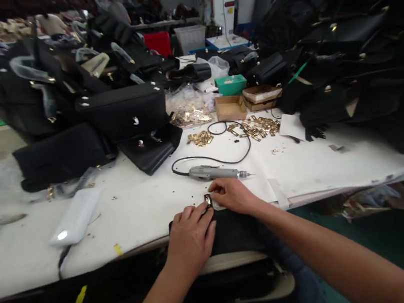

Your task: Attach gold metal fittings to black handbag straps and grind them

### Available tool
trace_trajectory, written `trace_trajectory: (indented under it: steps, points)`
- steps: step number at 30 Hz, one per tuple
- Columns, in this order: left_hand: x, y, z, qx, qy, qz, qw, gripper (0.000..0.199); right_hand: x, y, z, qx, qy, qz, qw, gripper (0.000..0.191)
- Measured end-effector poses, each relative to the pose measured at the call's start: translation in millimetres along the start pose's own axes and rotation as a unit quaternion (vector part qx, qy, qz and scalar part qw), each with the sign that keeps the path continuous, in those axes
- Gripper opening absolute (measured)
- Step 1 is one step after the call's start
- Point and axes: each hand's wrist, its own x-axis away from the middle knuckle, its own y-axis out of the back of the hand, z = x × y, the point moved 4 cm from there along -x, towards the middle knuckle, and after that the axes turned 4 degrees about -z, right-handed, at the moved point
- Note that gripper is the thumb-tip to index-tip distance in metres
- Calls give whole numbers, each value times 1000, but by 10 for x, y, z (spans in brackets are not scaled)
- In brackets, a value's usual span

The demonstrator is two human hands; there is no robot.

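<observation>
My left hand (pixel 192 234) lies flattish on the bag (pixel 233 235), likely pliant; my right hand (pixel 230 195) half-curled, hold unclear. Clasp (pixel 208 200): probably stiff, slippery; best pinched by its edges.

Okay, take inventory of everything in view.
Table: one, white, centre
Electric screwdriver: one, grey, table centre
Metal fitting piles: two, gold, behind screwdriver
Plastic bag: one, clear, behind left pile
Small box: one, teal, table's back
Open cartons: two or more, brown, near box
Handbags: many, black, left, right, back
Oblong device: one, white, table left
Bins: two, red and whitish, background
People: two or more, blurred, background
Workpiece: one, black, table edge
Fitting: one, black and gold, on workpiece
Left hand: one, bare, on workpiece
Right hand: one, bare, by fitting
</observation>
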Motion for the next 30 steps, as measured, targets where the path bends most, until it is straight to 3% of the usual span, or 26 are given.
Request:
trace_trajectory:
  steps: [9,16,19,22,24,27,30]
  points:
    - [36,49,2,27,19,-19,999,28,1,-75,93,72,49,-4,996,14]
    - [53,25,57,-3,-16,-86,996,31,77,92,243,9,48,-21,999,15]
    - [65,-20,113,-28,-49,-128,990,32,30,377,212,19,40,-75,996,14]
    - [69,-51,165,-43,-80,-159,983,31,-181,817,54,109,-4,-122,986,16]
    - [66,-74,197,-50,-90,-170,980,31,-380,1169,-116,212,-64,-150,964,18]
    - [61,-122,239,-62,-100,-174,978,32,-644,1643,-380,279,-135,-191,931,24]
    - [64,-169,267,-69,-106,-177,976,32,-793,1889,-604,305,-187,-206,911,25]
